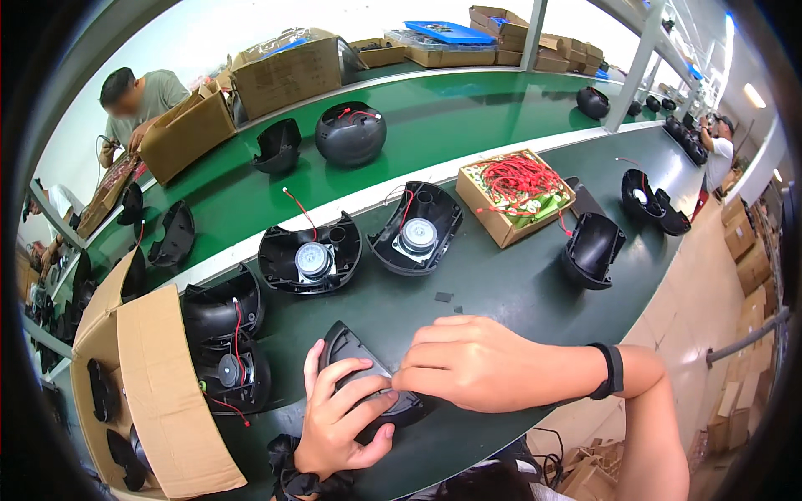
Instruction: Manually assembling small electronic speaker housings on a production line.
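Observation:
At the near edge of the bench lies a black plastic shell point(355, 344) with a flat, half-round face. My left hand point(342, 417) grips it from the near side, fingers bent across its face. Over the same face, the bunched fingertips of my right hand point(459, 363) press down close to my left fingers; whatever is in that pinch is hidden. Beyond my hands stand two black housing halves, each with a round speaker: one speaker point(314, 260) on the left, another speaker point(418, 237) to its right, with red wires rising.
A cardboard box point(171, 392) with black parts stands at left, beside more housings point(221, 309). A small box of red wires point(501, 219) sits ahead right, near a black shell point(593, 250). A green conveyor point(434, 125) runs behind; people work at far left and far right.

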A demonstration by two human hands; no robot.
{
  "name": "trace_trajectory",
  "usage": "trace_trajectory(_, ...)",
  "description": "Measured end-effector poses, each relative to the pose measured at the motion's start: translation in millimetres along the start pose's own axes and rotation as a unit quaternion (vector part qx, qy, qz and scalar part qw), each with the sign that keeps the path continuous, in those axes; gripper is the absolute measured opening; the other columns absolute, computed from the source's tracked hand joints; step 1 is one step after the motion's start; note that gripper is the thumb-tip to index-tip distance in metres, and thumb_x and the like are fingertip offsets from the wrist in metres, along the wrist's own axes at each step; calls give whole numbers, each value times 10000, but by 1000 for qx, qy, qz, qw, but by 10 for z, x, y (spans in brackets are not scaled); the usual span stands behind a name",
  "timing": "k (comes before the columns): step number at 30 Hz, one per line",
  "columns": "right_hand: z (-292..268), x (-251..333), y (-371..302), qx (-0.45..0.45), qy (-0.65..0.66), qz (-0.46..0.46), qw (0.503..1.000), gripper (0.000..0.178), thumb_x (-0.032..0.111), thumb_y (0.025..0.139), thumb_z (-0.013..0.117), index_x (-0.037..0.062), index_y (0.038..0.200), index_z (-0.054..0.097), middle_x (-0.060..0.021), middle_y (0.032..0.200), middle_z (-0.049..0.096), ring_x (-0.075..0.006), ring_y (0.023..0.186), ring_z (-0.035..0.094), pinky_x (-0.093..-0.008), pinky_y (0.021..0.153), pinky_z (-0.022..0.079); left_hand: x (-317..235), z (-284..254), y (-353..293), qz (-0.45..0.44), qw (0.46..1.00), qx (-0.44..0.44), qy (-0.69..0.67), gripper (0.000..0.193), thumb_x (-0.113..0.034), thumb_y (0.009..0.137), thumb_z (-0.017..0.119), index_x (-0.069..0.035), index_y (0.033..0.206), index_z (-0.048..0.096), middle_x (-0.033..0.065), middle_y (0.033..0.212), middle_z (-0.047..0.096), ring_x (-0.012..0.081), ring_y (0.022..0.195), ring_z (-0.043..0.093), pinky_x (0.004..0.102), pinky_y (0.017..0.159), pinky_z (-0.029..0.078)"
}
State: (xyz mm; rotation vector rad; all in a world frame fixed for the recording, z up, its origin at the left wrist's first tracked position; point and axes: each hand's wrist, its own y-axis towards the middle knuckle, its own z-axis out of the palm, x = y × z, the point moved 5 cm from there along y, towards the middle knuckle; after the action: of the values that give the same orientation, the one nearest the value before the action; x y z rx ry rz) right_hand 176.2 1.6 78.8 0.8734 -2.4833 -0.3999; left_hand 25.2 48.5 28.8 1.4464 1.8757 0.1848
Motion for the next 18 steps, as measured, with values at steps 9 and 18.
trace_trajectory(9,-98,107,163,3,188,11,982,183,34,714,617,18,891,575,-123,783,593,-304,745,567,-384,668,469,-61,-34,45,-33,998,45,-12,245,-209,625,692,-91,838,662,44,1077,624,294,1129,491,638,1030,168)
trace_trajectory(18,-676,-483,-121,-111,181,186,959,331,84,810,664,8,1126,603,-92,952,679,-151,816,658,-302,716,527,-229,-198,158,-88,989,18,-117,238,-98,630,685,-51,862,661,40,966,656,275,1023,527,544,1082,160)
